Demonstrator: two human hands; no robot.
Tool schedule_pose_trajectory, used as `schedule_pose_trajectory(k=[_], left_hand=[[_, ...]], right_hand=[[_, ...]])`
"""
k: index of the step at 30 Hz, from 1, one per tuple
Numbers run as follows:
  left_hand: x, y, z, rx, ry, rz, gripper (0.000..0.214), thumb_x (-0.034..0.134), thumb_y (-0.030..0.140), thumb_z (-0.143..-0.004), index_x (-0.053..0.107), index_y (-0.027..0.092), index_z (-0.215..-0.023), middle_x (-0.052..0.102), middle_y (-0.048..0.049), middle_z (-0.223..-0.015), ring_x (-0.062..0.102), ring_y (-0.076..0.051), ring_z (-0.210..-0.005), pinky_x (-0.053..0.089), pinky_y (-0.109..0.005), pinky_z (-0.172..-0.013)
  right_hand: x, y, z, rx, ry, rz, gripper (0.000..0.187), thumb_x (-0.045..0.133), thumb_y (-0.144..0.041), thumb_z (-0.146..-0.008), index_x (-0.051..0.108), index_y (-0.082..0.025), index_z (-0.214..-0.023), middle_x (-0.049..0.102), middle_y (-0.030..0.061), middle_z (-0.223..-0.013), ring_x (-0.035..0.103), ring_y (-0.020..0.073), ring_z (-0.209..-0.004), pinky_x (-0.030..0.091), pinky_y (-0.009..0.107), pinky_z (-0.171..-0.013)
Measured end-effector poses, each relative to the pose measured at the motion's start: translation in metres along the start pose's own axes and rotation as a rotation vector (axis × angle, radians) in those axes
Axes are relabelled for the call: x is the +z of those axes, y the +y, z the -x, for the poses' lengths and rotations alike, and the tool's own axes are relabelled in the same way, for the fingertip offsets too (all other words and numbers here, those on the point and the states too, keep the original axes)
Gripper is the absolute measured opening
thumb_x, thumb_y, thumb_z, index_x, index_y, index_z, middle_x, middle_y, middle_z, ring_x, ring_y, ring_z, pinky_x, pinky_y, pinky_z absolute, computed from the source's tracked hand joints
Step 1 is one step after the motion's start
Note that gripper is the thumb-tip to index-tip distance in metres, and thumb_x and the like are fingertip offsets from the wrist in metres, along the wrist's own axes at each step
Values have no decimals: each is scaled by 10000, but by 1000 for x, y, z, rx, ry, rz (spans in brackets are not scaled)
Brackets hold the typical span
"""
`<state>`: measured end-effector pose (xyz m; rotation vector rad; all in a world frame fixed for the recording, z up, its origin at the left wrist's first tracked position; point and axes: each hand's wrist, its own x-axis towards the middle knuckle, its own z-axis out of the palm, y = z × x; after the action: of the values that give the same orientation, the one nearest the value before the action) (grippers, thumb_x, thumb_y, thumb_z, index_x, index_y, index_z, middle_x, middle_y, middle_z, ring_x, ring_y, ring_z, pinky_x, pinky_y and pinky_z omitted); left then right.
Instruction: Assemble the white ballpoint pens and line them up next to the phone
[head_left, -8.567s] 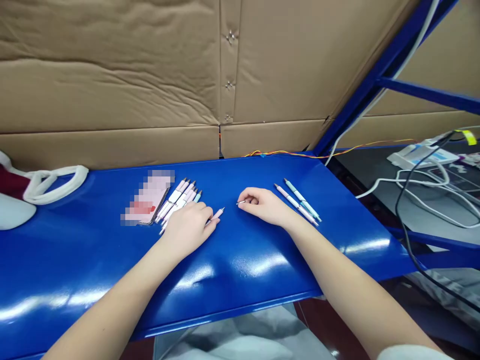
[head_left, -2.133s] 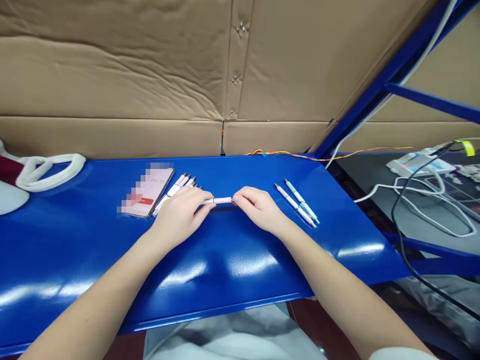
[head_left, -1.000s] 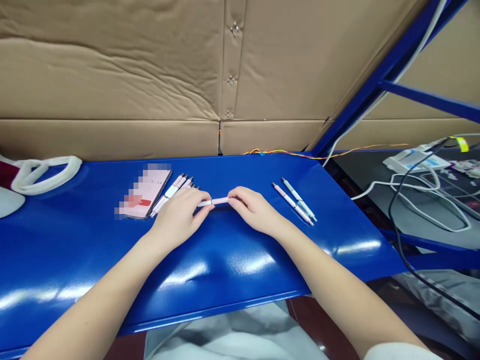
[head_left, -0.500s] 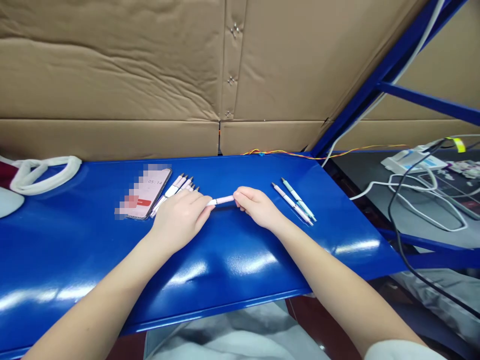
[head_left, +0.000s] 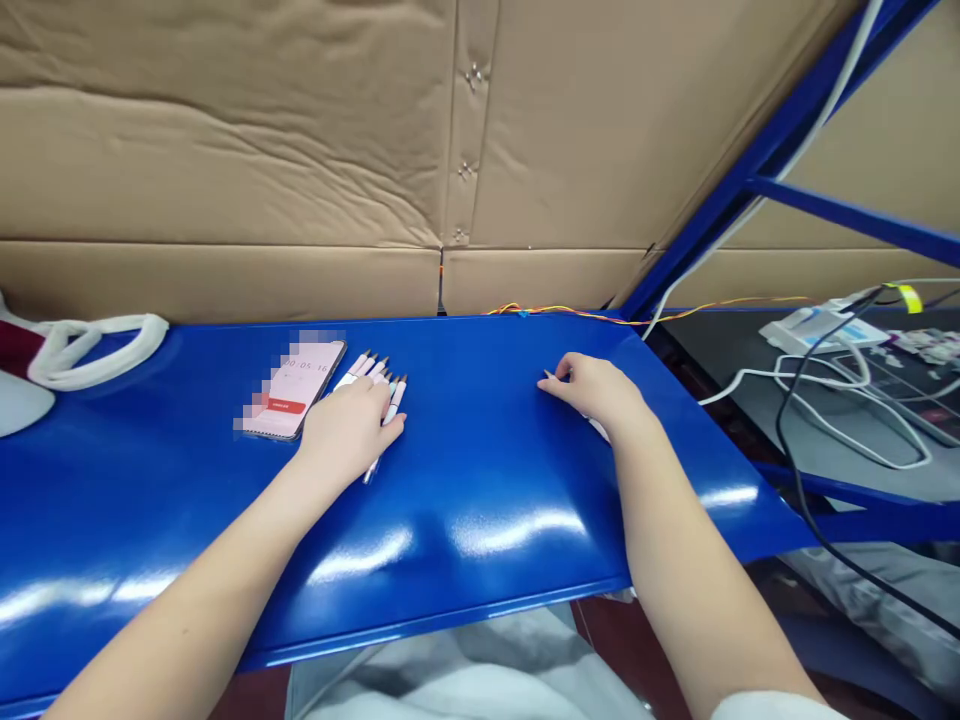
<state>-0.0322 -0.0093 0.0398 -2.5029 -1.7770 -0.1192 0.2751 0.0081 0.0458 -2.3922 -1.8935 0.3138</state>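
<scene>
We have pale pink-and-white pens (head_left: 373, 372) lying side by side in a tight fan near the far edge of the blue bench (head_left: 480, 520), dark tips pointing away from us, their lower parts hidden under our left hand (head_left: 349, 430). Toward the bench's right end, our right hand (head_left: 592, 392) covers more pens (head_left: 598, 430), showing only a dark tip and a pale end.

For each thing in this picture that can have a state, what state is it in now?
Left hand, resting over the pens, touching them.
Right hand, cupped on the table, grip unclear.
Pens, lying flat side by side, partly covered by the left hand.
Pen, mostly hidden under the right hand, tip showing.
Phone, lying flat, screen lit, partly blurred.
White cables, loose and looped.
</scene>
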Motion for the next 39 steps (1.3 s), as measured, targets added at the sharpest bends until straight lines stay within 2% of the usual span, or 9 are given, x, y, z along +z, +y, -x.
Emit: schedule_pose_trajectory(k=[5, 12, 16, 18, 21, 23, 26, 31, 39], left_hand=[[3, -5, 0, -8, 25, 62, 208, 512, 394, -809, 517, 192, -758, 609, -73, -836, 600, -249, -771, 400, -307, -531], [2, 2, 3, -12, 92, 145, 277, 493, 481, -821, 522, 205, -815, 626, -56, -851, 609, -243, -775, 420, -300, -550], [3, 3, 3, 12, 94, 183, 245, 506, 439, -823, 550, 200, -851, 635, -49, -862, 609, -232, -799, 437, -295, -577], [3, 4, 3, 56, 132, 215, 248, 505, 430, -828, 570, 197, -886, 635, -42, -841, 605, -223, -799, 455, -304, -621], [2, 7, 6, 195, 197, 284, 305, 479, 455, -852, 594, 186, -937, 644, -46, -832, 602, -217, -811, 472, -338, -733], [0, 10, 8, 269, 221, 356, 348, 427, 458, -884, 589, 177, -1010, 660, -64, -916, 606, -220, -867, 470, -356, -795], [-1, 14, 12, 290, 271, 411, 381, 391, 437, -909, 548, 166, -1126, 650, -86, -1053, 604, -226, -957, 470, -359, -840], [2, 14, 13, 356, 381, 194, 314, 437, 399, -909, 579, 179, -1082, 669, -79, -1015, 632, -226, -886, 483, -332, -751], [-1, 12, 14, 424, 396, 132, 251, 425, 345, -924, 624, 195, -947, 674, -42, -861, 621, -170, -745, 441, -271, -646]], right_hand=[[3, -11, 2, 54, 10, 57, 242, 525, -424, -797, 601, -210, -880, 654, 87, -891, 608, 239, -790, 392, 288, -596], [10, -23, 6, -71, 63, 70, 188, 522, -346, -809, 588, -189, -891, 610, 107, -1002, 610, 238, -860, 441, 314, -690], [10, -26, 8, -110, 85, 19, 118, 533, -277, -789, 569, -171, -751, 616, 100, -879, 607, 230, -807, 445, 317, -671], [6, -31, 13, -191, 172, -206, 112, 546, -261, -767, 535, -178, -692, 600, 56, -746, 596, 192, -714, 450, 295, -634], [-1, -44, 26, -282, 247, -884, 109, 511, -303, -794, 490, -202, -759, 550, -17, -599, 558, 128, -524, 452, 244, -505], [0, -55, 35, -281, 152, -1293, 131, 529, -324, -786, 464, -211, -792, 562, -36, -597, 577, 116, -489, 461, 224, -456], [10, -72, 47, -257, -87, -1525, 182, 611, -288, -723, 461, -199, -775, 614, -28, -619, 652, 139, -557, 511, 227, -500], [30, -89, 57, -275, -387, -1568, 205, 630, -303, -723, 471, -183, -771, 644, -6, -691, 675, 150, -654, 541, 260, -589], [30, -85, 57, -454, -300, -1038, 411, 395, -478, -885, 493, -168, -633, 475, -27, -584, 454, 81, -524, 373, 196, -482]])
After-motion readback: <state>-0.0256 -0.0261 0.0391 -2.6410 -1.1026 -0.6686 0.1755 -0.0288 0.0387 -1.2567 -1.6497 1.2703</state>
